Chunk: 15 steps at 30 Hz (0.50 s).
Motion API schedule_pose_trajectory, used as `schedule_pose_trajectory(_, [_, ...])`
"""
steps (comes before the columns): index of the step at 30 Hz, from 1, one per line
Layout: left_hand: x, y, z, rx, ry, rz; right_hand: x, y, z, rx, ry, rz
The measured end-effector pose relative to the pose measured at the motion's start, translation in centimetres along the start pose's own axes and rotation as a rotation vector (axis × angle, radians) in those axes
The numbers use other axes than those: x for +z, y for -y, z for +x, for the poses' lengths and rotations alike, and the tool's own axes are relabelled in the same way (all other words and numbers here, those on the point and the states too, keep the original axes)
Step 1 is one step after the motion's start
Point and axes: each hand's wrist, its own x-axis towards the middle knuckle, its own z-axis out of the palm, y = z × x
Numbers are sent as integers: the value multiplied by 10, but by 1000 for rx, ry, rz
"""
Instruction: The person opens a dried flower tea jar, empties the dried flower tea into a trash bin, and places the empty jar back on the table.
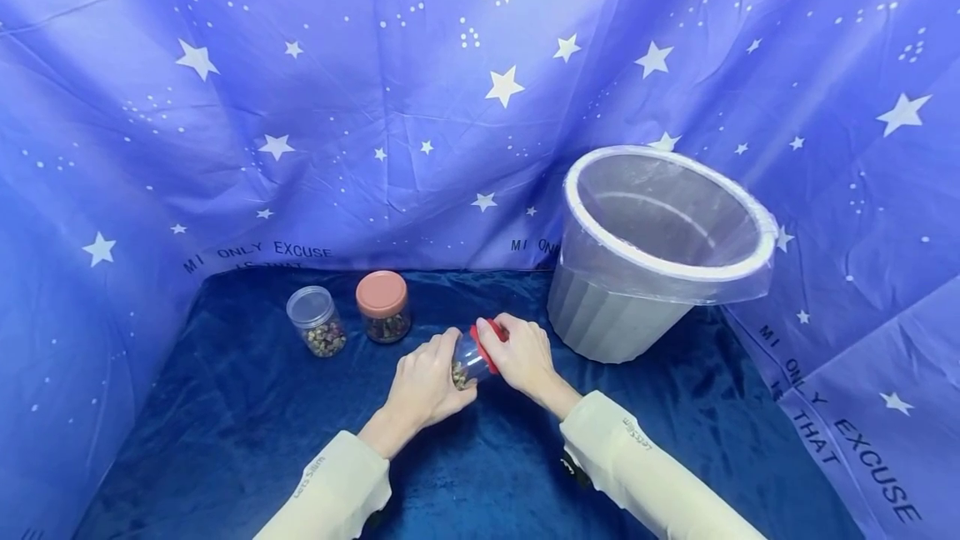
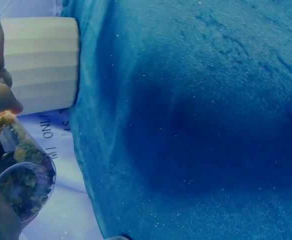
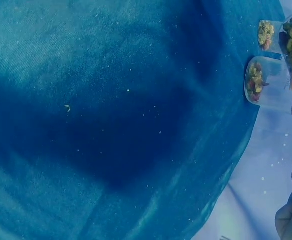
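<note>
A clear jar with a red lid is held tilted above the blue cloth, its lid toward the right. My left hand grips the jar's body around its lower end. The fingers of my right hand are curled over the red lid. Dried flower buds lie toward the bottom of the jar, which shows up close in the left wrist view. Parts of the lid are hidden behind my right fingers.
Left of my hands stand a pink-lidded jar and a clear-lidded jar, both with dried buds inside. A grey-white bin lined with a clear bag stands at the right. Small crumbs dot the blue cloth; a starry curtain hangs behind.
</note>
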Motion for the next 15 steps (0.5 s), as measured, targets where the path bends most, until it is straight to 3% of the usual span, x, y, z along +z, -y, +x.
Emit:
schedule_pose_trajectory(9, [-4, -1, -2, -35, 60, -36, 3, -1, -3, -79, -48, -18])
schedule_pose_trajectory(15, [-5, -2, -3, -22, 61, -27, 4, -4, -5, -130, -83, -19])
